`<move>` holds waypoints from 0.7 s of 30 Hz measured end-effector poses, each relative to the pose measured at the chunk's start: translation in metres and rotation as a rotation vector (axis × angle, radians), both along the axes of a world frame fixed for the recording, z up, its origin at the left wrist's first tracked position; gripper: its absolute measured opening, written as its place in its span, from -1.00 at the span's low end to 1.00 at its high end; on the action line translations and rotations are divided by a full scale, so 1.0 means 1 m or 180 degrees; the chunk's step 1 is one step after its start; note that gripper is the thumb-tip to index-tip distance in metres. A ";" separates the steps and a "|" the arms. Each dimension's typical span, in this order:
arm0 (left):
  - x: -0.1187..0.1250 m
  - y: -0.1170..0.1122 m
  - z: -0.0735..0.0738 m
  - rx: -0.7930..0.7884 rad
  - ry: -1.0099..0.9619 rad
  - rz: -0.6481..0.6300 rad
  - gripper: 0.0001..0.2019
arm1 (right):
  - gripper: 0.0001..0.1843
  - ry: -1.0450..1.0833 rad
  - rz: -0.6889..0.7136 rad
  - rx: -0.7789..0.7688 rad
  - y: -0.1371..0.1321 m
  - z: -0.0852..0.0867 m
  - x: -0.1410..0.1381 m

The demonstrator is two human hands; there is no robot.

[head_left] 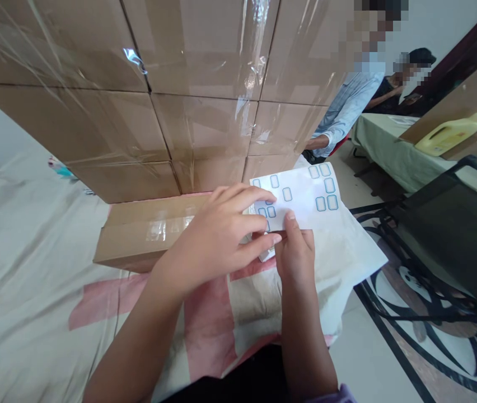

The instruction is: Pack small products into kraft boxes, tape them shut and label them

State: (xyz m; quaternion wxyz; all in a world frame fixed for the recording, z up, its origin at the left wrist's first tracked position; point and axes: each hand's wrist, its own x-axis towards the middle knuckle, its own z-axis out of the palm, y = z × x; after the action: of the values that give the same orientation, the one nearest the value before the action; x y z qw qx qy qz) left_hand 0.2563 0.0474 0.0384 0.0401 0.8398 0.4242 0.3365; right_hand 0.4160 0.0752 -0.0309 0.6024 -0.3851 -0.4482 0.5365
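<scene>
A white printed sheet [305, 210] with small blue-outlined rounded rectangles is held up in front of me, to the right of centre. My right hand [296, 254] grips its lower edge, thumb on the printed face and the other fingers behind it. My left hand [225, 229] lies across the sheet's left end with fingers spread, its index fingertip touching the print. The left thumb reaches close to my right hand. Below the sheet, a small white object [267, 254] with print shows partly; the hands hide the rest of it.
Taped cardboard boxes [205, 126] are stacked ahead, with a long carton [138, 232] before them on a cream-and-pink cloth [209, 324]. At right are a dark folding chair [452, 240], a green-covered table [383, 134] with a yellow jug [448, 134], and two people.
</scene>
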 end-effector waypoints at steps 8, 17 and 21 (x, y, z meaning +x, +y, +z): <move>0.004 0.000 -0.004 0.0277 -0.0234 0.0411 -0.95 | -0.35 0.0011 0.0103 0.0021 -0.001 0.001 0.002; 0.009 0.002 -0.007 0.0493 -0.0648 0.1100 -0.41 | -0.40 -0.0325 0.0327 0.0236 -0.011 -0.003 -0.002; 0.003 0.001 -0.007 0.0632 -0.0687 0.1359 -0.43 | -0.45 -0.0459 0.0446 0.0331 -0.014 -0.001 -0.004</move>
State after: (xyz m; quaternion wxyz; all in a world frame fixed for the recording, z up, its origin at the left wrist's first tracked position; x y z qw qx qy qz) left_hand 0.2598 0.0488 0.0311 -0.0694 0.6903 0.5499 0.4650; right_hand 0.4121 0.0608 -0.0320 0.5488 -0.3587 -0.5434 0.5243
